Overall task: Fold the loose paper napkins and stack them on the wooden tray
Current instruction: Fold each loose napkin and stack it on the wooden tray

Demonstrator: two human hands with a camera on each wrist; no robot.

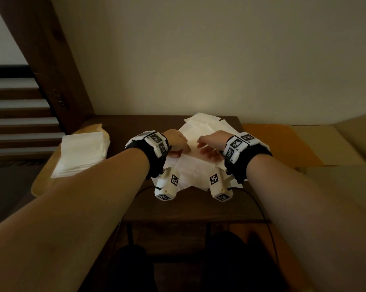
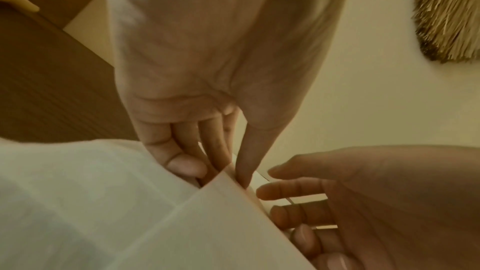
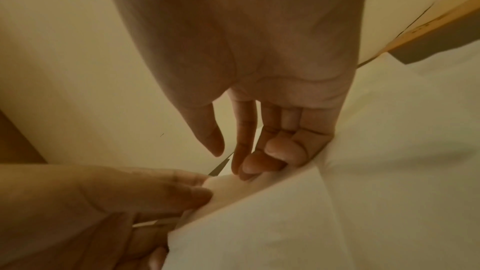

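White paper lies nearest: one loose napkin [image 1: 190, 169] is spread on the dark wooden table [image 1: 178, 207], its near edge between the two wrist cameras. Both hands work on this napkin, close together above its middle. The left hand [image 1: 175, 142] pinches a raised corner of the sheet between thumb and curled fingers [image 2: 182, 163]; the left wrist view shows the thumb tip pressing on the paper's edge. The right hand [image 1: 211, 144] also has its fingers [image 3: 259, 163] bent onto the napkin, where the paper bunches under the fingertips, while its thumb stands apart from the sheet. I cannot tell how firm this hold is.

Behind the hands, more loose napkins [image 1: 203, 125] lie in an untidy pile toward the far edge of the table. To the left, the wooden tray [image 1: 41, 186] carries a stack of folded napkins [image 1: 83, 154]. Further left is a staircase [image 1: 19, 114].
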